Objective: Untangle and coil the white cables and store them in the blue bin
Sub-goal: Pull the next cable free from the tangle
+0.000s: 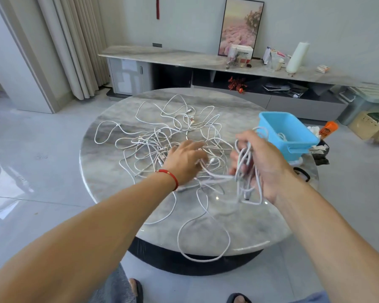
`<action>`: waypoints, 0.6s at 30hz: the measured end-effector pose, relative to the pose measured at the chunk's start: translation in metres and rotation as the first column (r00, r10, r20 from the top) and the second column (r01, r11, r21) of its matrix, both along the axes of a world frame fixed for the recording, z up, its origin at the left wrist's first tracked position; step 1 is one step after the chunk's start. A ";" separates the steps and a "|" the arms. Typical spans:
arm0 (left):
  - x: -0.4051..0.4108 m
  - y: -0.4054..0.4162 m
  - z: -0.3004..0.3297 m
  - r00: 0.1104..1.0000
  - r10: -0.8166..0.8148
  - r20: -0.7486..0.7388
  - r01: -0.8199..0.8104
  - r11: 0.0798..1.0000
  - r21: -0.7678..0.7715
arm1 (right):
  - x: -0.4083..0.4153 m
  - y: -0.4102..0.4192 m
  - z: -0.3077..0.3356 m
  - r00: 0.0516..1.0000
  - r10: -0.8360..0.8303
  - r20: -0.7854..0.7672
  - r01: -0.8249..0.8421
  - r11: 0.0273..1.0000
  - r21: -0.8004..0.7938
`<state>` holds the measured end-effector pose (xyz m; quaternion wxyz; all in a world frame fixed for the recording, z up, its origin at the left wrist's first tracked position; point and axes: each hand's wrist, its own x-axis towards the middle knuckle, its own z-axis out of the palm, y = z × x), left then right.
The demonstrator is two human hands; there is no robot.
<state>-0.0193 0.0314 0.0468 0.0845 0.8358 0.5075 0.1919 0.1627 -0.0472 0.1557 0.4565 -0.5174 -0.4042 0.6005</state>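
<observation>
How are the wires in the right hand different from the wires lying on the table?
The bunch of cables hangs gathered in loops from the right hand, off the round table. The tangled cables lie spread out flat across it, with the left hand reaching into them. Both are thin and white.
</observation>
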 end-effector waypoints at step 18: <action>-0.015 0.025 -0.013 0.995 0.002 0.102 -0.014 0.993 0.116 | 0.026 -0.001 -0.004 0.946 -0.162 0.279 0.068 0.946 0.318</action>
